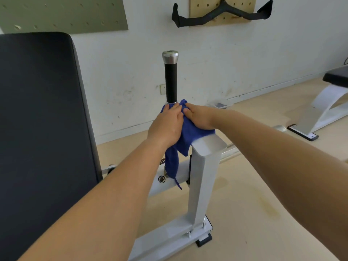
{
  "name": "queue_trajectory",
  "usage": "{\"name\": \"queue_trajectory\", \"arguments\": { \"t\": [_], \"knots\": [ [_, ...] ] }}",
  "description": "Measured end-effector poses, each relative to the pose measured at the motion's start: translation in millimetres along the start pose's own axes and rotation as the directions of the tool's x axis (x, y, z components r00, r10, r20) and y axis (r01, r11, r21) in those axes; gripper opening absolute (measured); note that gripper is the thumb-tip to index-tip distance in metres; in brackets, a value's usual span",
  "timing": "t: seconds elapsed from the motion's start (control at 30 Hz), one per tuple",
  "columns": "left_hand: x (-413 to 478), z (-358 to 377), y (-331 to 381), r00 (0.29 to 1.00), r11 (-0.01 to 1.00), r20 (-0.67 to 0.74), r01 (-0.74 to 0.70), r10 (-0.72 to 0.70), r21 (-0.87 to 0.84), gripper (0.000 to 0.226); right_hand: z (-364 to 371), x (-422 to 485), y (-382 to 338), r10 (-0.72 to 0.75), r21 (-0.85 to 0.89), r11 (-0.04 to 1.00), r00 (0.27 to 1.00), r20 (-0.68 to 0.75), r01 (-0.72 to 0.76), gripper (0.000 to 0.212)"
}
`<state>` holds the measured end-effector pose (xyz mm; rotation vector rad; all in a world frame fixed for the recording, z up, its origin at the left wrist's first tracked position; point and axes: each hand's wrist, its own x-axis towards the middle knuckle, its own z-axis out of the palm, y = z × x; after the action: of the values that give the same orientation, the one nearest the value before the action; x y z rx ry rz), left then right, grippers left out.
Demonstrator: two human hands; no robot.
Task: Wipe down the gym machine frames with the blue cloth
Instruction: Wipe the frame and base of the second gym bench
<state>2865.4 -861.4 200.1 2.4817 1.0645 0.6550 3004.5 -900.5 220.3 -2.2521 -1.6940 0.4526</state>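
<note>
The cloth [190,129] is blue and lies bunched over the top of the post [205,166], at the foot of the handle [171,83] that rises just behind the post's top. One tail of the cloth hangs down the post's left side, and its frayed tip reaches the white cross beam [169,182] joined to the post lower down. The left hand [167,123] presses on the cloth from the left of the post's top, with its fingers nearly straight, close together and pointing at the handle's foot. The right hand [199,115] comes in from the right of the post's top and has its fingers curled over a bunch of the cloth. The two hands touch above the cloth. The post is white, square and upright, with its flat top corner bare beside the cloth. It stands on a white base [169,236] on the beige floor [254,204]. The handle is black with a chrome cap [170,57]. Left of the post stands a large black pad [37,129]. Behind the post is a scuffed white wall [226,63], and high on it a black bar [222,14] hangs on a wooden board [203,2]. Far right of the post stands another bench [329,102].
</note>
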Motion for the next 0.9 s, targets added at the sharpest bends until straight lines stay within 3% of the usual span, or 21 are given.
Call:
{"name": "queue_trajectory", "arguments": {
  "t": [0.2,0.37,0.43,0.57,0.7,0.8,0.9],
  "knots": [
    [-17.1,3.0,11.7,0.999,0.995,-0.041,0.018,-0.022,-0.095,0.037,1.1,-17.6,-0.4,0.004,0.071,0.997,1.000,-0.009,-0.003,0.049],
    [-71.3,2.6,37.5,0.996,0.995,-0.047,-0.076,0.073,-0.060,0.036,11.4,-59.6,17.2,0.030,0.107,0.994,0.999,0.026,-0.033,0.063],
    [-92.7,0.8,50.1,0.995,0.992,-0.048,-0.090,0.086,-0.083,0.038,16.6,-86.9,21.7,0.029,0.175,0.984,1.000,0.010,-0.031,0.056],
    [-120.3,0.2,64.5,0.994,0.993,0.003,-0.105,0.105,-0.054,0.038,32.6,-144.3,20.1,0.082,0.290,0.957,0.967,-0.242,-0.009,0.046],
    [-133.0,1.5,59.6,0.962,0.972,-0.174,-0.223,0.208,-0.071,0.015,42.7,-179.1,9.1,0.161,0.436,0.894,0.837,-0.522,0.100,0.026],
    [-148.7,9.6,59.9,0.948,0.943,-0.277,-0.226,0.155,-0.245,0.014,55.8,-197.3,7.8,0.235,0.483,0.870,0.781,-0.579,0.096,0.023],
    [-167.3,21.3,55.5,0.940,0.907,-0.340,-0.156,0.015,-0.390,0.022,68.8,-206.2,15.6,0.277,0.537,0.841,0.798,-0.536,0.069,0.023]
  ]
}}
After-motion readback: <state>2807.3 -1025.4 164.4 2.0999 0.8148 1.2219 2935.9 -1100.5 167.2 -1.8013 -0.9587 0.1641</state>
